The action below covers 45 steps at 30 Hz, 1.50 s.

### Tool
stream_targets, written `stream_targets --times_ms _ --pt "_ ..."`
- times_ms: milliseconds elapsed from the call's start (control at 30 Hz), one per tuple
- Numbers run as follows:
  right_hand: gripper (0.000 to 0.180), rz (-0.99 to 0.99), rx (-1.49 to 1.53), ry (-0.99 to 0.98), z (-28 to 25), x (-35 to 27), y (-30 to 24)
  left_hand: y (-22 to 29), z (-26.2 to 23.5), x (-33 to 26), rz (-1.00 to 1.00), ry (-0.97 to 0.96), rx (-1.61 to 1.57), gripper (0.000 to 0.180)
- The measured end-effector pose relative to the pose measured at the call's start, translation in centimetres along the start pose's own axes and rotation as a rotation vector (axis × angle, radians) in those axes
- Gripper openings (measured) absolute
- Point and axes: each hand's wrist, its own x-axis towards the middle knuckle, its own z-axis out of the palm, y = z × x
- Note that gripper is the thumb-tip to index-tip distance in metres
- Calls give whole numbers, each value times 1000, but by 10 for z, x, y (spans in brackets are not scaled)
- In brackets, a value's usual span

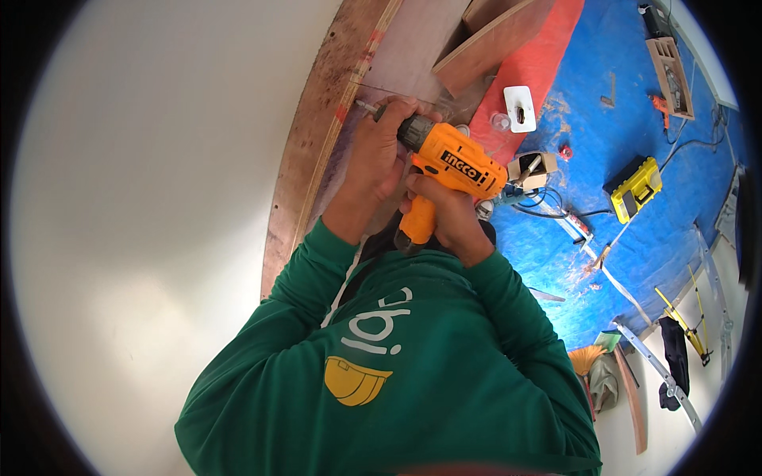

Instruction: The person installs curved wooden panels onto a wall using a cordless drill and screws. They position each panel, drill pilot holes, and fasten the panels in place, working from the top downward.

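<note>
The right hand (452, 218) was closed on the orange drill's (448, 163) handle; the left hand (381, 147) clasped its chuck, which best stayed square to the wooden strip (305, 182).

The picture is bright, like daytime. The white wall (143, 222) on the left glows and looks washed out. Straight edges bend near the round black rim. The middle looks sharp, and shadows are soft.

The drill (452, 163) points left at the wooden frame (305, 170), with the toolbox (635, 189) well right.
</note>
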Motion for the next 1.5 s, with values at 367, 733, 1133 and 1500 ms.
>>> stream_targets --times_ms 367,733,1133,1500 --pt "20 37 -42 20 -2 0 -5 -7 3 1 13 24 -88 15" --pt "34 -84 -127 48 -5 -4 -7 -9 10 0 15 71 -79 19" --pt "32 -134 -164 65 -7 -7 -3 -11 4 2 36 -1 -66 21" --pt "25 -34 -158 69 -9 -2 1 -10 2 3 42 26 -16 20"
